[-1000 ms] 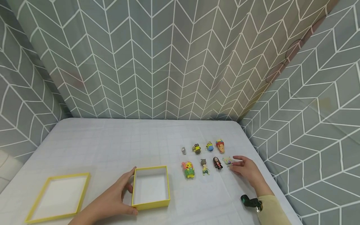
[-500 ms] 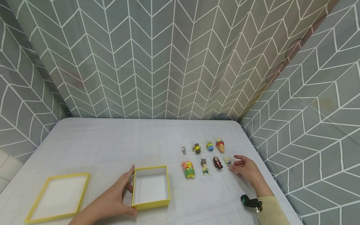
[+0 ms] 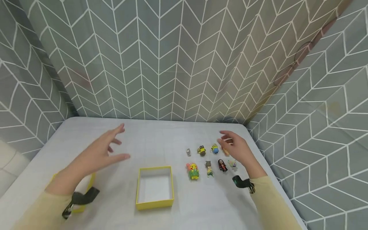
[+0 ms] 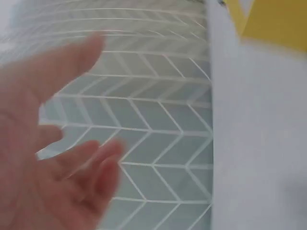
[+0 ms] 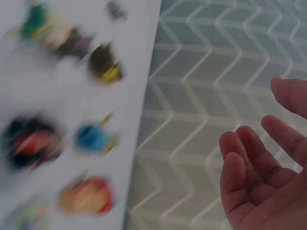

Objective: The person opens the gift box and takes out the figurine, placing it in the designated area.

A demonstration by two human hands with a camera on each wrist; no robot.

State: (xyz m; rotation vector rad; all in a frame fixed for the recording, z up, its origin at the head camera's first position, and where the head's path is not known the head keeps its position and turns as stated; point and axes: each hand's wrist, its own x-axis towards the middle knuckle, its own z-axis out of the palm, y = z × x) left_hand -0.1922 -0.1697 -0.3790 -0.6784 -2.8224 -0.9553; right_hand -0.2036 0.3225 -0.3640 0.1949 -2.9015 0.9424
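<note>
We see the head view evenly and softly lit, bright without glare, the white table (image 3: 161, 137) carrying only faint shadows beside the yellow box (image 3: 155, 187). The chevron backdrop (image 3: 172, 60) bends outward toward the corners, a wide-lens distortion. Our left hand (image 3: 99, 155) shows slight smearing. Both wrist views are heavily blurred: the left hand (image 4: 43, 158) is a soft, pale mass, and the small figures (image 5: 57, 139) are streaked colour blobs, while the right hand (image 5: 264, 167) stays fairly sharp.
</note>
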